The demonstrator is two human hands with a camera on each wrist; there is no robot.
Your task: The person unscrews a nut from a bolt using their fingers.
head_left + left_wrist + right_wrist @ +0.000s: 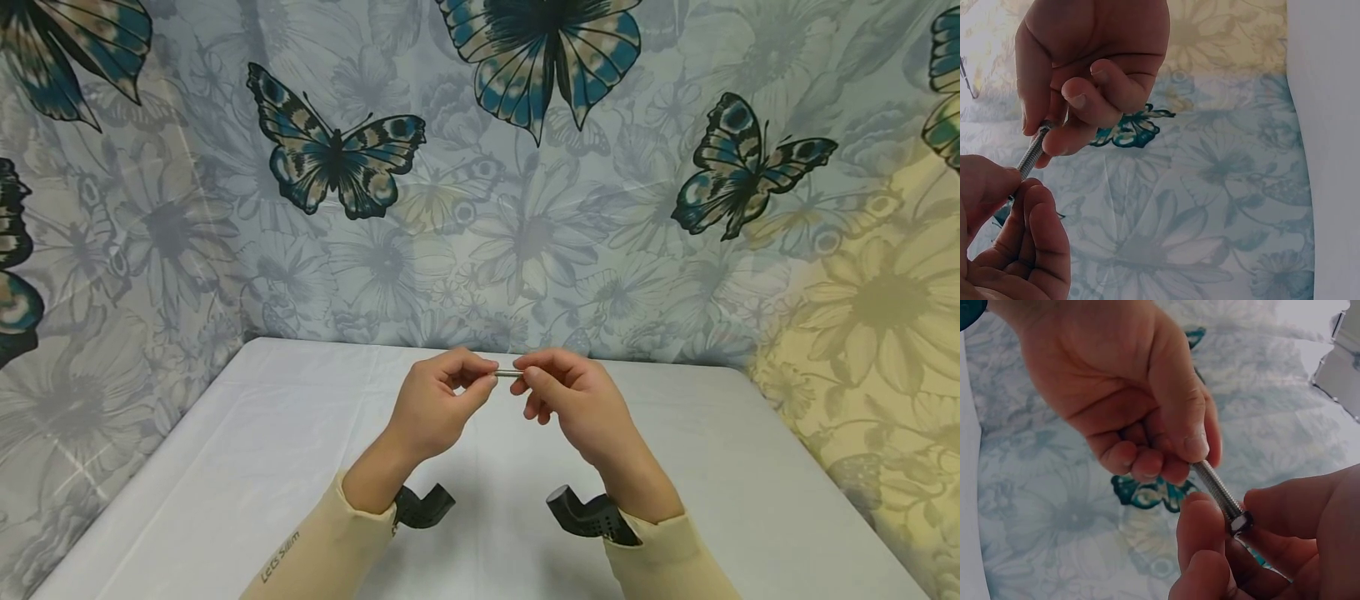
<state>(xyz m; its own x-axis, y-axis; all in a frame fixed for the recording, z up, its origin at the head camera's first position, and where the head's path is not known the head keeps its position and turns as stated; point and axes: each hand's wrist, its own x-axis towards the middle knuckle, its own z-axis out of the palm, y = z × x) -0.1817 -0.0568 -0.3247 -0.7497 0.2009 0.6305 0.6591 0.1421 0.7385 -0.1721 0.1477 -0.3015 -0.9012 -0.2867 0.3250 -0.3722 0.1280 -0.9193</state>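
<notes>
Between the two hands is a silver threaded bolt [508,373], held level above the table in the head view. My left hand [435,404] pinches one end of the shaft between thumb and fingertips. My right hand [577,400] has its thumb and index finger at the other end, its remaining fingers loosely curled. In the right wrist view, the bolt [1217,486] shows fine threads and a six-sided metal end [1241,523] beside the right fingertips; whether that is a nut or the bolt's head I cannot tell. The left fingertips cover the opposite end.
A white-covered table [262,450] spreads beneath both hands. Behind it and at both sides hangs cloth [525,242] printed with flowers and butterflies. A black curved device [426,507] is on the left wrist, and another black device [588,512] is on the right.
</notes>
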